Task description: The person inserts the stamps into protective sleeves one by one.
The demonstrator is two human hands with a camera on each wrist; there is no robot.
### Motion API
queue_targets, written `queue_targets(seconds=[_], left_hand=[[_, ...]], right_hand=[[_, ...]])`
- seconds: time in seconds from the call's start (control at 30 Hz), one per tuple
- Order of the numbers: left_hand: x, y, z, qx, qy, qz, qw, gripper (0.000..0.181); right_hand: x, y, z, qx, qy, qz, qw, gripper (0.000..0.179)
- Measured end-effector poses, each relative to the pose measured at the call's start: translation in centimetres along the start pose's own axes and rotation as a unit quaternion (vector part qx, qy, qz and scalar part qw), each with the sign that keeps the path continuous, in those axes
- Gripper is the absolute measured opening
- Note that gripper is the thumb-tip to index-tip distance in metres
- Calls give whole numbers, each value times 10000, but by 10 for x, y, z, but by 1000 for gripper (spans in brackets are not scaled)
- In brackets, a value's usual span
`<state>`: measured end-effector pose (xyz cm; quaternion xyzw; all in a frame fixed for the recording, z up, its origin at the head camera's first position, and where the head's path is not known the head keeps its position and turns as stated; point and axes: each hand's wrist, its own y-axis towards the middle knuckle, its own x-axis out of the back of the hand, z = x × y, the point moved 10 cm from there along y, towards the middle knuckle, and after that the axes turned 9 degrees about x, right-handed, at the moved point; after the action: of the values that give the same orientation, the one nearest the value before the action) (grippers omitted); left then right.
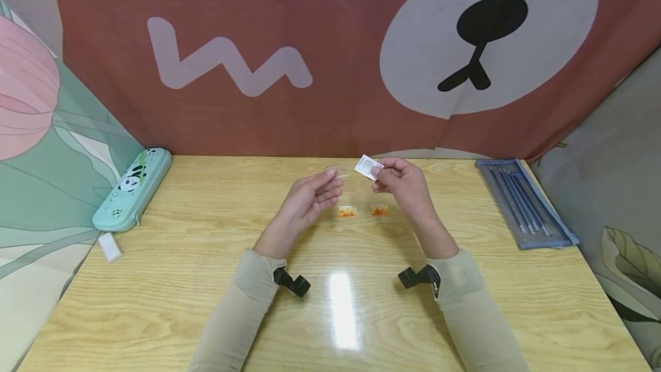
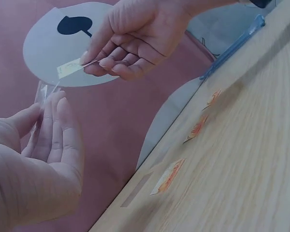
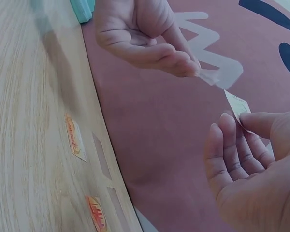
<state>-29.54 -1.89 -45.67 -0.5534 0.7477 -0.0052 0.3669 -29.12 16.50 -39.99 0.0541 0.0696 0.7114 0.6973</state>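
My left hand (image 1: 312,197) pinches a small clear plastic sleeve (image 3: 209,76) between thumb and fingers, above the table (image 1: 206,303). Opposite it, my right hand (image 1: 405,185) grips a small white card (image 1: 369,166) with faint print, thumb on its face. In the right wrist view the card's corner comes close to the end of the sleeve. Below the hands, small orange-and-white printed cards lie flat, among them a left one (image 1: 348,211) and a right one (image 1: 379,209). A third printed card (image 2: 168,176) shows in the left wrist view.
A mint pencil case (image 1: 133,188) with pandas lies at the table's left edge, a white block (image 1: 109,247) by its near end. At the right edge is a blue-edged clear pouch (image 1: 525,202) holding several pens. A reddish-brown curtain (image 1: 335,119) hangs behind the table.
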Motion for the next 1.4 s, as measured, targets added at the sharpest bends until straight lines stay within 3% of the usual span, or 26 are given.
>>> queue_targets(seconds=[0.07, 0.33, 0.7, 0.97, 1.4], left_hand=[[-1, 0, 0, -46, 141, -41, 9999, 22], [-1, -1, -4, -353, 338, -241, 9985, 12], [6, -3, -10, -681, 696, -635, 9932, 29], [6, -5, -15, -1014, 977, -629, 9880, 38], [1, -8, -17, -1173, 1001, -679, 9857, 33]], right_hand=[[-1, 0, 0, 2, -43, 6, 10000, 20], [-3, -1, -1, 36, -338, 71, 9994, 23], [-7, 0, -7, -68, -595, 172, 9981, 26], [-7, 1, -7, -40, -847, 238, 9961, 26], [-6, -1, -10, -289, -1250, 493, 9905, 27]])
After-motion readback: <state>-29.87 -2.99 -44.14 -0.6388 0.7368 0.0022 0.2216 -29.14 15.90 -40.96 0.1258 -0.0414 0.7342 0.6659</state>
